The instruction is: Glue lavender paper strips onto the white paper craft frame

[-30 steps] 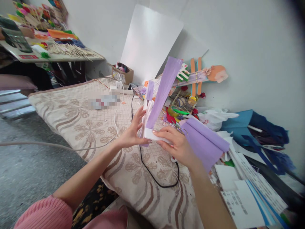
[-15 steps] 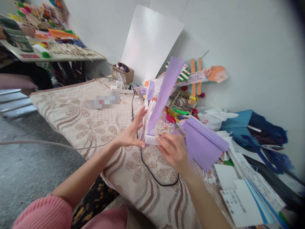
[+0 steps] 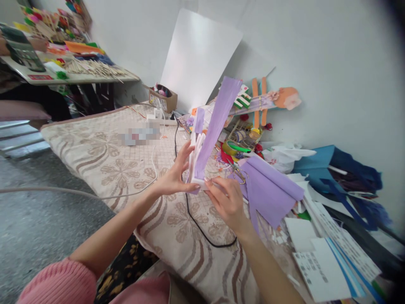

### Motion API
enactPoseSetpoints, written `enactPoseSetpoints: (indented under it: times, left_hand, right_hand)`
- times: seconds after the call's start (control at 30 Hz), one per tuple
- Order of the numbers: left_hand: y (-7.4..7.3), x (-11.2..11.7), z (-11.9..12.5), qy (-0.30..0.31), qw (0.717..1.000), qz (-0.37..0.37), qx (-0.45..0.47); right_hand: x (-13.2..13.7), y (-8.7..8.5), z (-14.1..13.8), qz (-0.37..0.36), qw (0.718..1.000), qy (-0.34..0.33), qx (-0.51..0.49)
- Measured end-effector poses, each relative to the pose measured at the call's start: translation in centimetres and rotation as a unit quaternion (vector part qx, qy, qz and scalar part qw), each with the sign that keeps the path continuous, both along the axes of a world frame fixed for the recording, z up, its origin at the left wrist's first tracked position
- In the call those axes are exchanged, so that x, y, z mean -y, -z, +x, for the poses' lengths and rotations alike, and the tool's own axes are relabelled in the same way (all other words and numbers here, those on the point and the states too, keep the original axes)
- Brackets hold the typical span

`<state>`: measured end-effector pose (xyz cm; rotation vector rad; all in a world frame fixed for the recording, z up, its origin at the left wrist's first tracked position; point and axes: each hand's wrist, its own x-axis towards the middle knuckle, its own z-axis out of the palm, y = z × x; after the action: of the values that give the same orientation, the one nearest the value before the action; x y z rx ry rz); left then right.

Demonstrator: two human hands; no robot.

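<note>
My left hand (image 3: 173,175) and my right hand (image 3: 225,200) together hold a small white foam piece (image 3: 196,162) above a patterned beige mat (image 3: 104,154). A long strip of lilac crepe paper (image 3: 215,122) rises from the piece, and a shorter lilac strip (image 3: 199,120) stands beside it. My left fingers press the piece's left side. The right fingertips pinch its lower edge. A roll of lilac crepe paper (image 3: 272,190) lies just right of my right hand.
A black cable (image 3: 202,230) loops on the mat under my hands. Scissors (image 3: 238,171), tape rolls (image 3: 230,147) and craft scraps crowd the far right. White printed sheets (image 3: 325,266) lie near right. A cardboard box (image 3: 163,98) and a white board (image 3: 199,55) stand at the wall.
My right hand has slid lower and turned its fingertips up onto the foam piece's bottom edge. The left hand and the strips have hardly moved.
</note>
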<state>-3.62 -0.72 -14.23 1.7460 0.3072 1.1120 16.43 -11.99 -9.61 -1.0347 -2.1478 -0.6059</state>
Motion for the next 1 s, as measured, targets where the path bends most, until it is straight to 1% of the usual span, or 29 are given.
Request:
enactPoseSetpoints:
  times: [0.1,0.27,0.37,0.5,0.6,0.73,0.8,0.87,1.0]
  left_hand:
    - [0.2,-0.2,0.0,0.005,1.000,0.013,-0.008]
    - [0.4,-0.5,0.0,0.011,1.000,0.022,-0.011]
    - [0.1,-0.3,0.0,0.000,1.000,0.022,-0.008]
    - [-0.6,0.2,0.0,-0.021,0.999,0.018,-0.023]
    - [-0.7,0.2,0.0,-0.016,0.999,0.022,-0.017]
    - [-0.3,-0.4,-0.1,0.004,1.000,0.024,-0.005]
    - [0.0,-0.6,-0.1,-0.004,0.999,0.030,-0.014]
    - [0.1,-0.5,0.0,-0.018,0.999,0.036,-0.026]
    - [0.0,-0.1,0.1,-0.036,0.998,0.027,-0.033]
  right_hand:
    - [0.1,-0.1,0.3,-0.001,1.000,-0.011,-0.007]
    - [0.0,-0.3,0.3,0.005,1.000,-0.009,-0.015]
    - [-0.2,-0.3,0.2,0.010,1.000,-0.005,-0.014]
    - [-0.4,-0.1,0.4,0.018,1.000,0.005,-0.016]
    - [-0.1,0.1,0.4,0.007,1.000,0.011,-0.027]
    - [1.9,1.0,-0.1,-0.016,0.991,0.042,-0.123]
    - [3.6,1.6,-0.2,-0.039,0.986,0.045,-0.158]
    - [5.3,2.2,0.1,-0.079,0.979,0.055,-0.181]
    - [7.7,3.0,1.4,-0.113,0.961,0.109,-0.229]
